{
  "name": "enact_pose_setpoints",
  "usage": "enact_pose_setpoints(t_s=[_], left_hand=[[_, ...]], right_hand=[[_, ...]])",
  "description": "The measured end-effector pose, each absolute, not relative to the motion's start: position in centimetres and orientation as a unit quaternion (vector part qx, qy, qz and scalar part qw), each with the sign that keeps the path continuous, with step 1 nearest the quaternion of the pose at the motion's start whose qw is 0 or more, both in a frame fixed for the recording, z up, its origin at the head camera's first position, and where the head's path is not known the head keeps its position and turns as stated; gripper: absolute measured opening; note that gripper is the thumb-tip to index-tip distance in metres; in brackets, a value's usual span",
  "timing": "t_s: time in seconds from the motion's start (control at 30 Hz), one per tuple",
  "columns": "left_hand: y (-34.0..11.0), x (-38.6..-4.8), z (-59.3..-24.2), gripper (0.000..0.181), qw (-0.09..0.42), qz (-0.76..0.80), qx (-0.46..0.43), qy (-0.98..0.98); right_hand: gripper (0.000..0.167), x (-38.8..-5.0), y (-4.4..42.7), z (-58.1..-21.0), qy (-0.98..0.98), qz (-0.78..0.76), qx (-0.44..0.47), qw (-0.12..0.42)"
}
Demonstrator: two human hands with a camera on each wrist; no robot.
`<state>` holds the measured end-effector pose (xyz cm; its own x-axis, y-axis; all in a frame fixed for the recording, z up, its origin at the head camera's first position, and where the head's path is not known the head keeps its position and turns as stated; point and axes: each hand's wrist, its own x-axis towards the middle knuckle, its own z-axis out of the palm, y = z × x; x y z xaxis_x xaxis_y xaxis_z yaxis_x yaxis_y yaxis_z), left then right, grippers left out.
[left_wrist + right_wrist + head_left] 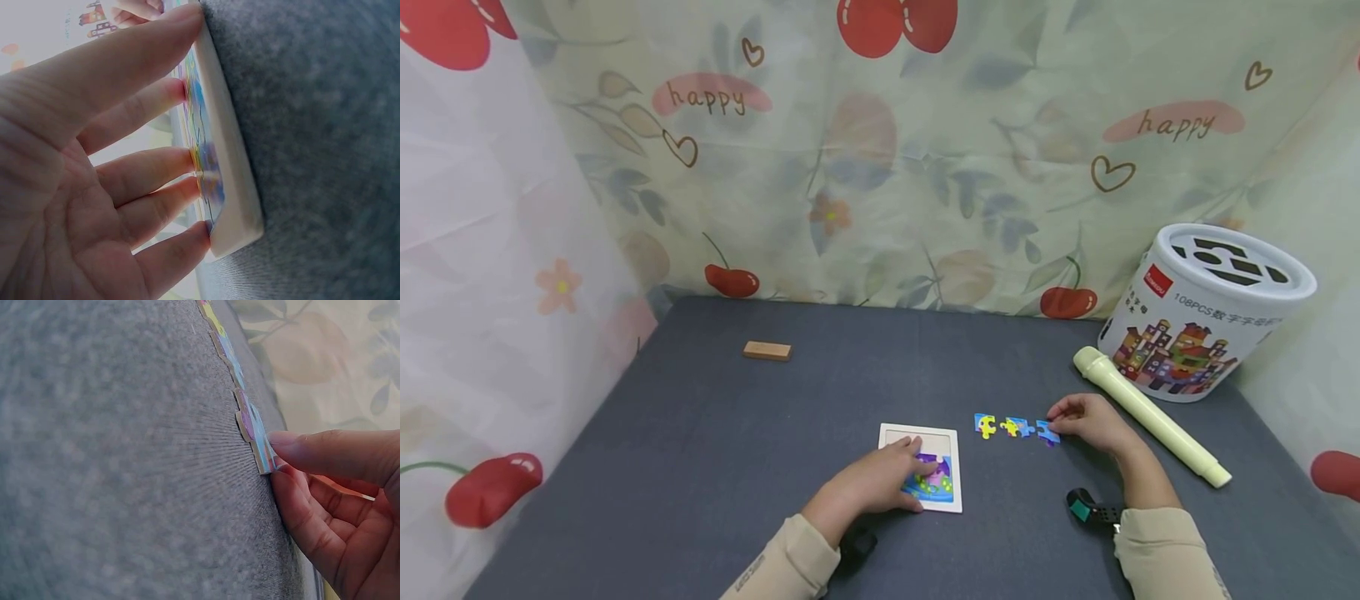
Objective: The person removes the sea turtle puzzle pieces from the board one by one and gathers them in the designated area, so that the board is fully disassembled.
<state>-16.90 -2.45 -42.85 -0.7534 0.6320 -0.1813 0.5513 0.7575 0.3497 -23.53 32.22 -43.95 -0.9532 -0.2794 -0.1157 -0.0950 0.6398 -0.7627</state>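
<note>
My left hand (876, 481) rests with spread, extended fingers on a small jigsaw puzzle in a white tray (956, 467). Its fingertips touch the picture and the thumb lies along the tray's rim (234, 187). Purple, blue and green pieces (936, 492) fill the tray's lower part; bare backing shows above. To the tray's right, my right hand (1093, 423) pinches the edge of a blue and purple puzzle piece (252, 422) between thumb and index finger, at table level. Left of it in a row lie a yellow and blue piece (1018, 427) and another yellow piece (985, 426).
A pale yellow stick-like tube (1150, 412) lies beside the right hand, against a white printed bucket (1202, 325) with a slotted lid. A small wooden block (767, 351) sits at the back left of the dark table (700, 450). Patterned curtains surround it.
</note>
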Motion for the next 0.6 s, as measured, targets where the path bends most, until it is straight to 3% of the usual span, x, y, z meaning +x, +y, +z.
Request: enact_pose_setpoints(t_s=[0.6], left_hand=[[-3.2, -17.0, -43.0, 0.050, 0.152, 0.160, 0.321, 0.921]], right_hand=[[0.029, -23.5, 30.9, -43.4, 0.893, -0.421, -0.107, 0.117]])
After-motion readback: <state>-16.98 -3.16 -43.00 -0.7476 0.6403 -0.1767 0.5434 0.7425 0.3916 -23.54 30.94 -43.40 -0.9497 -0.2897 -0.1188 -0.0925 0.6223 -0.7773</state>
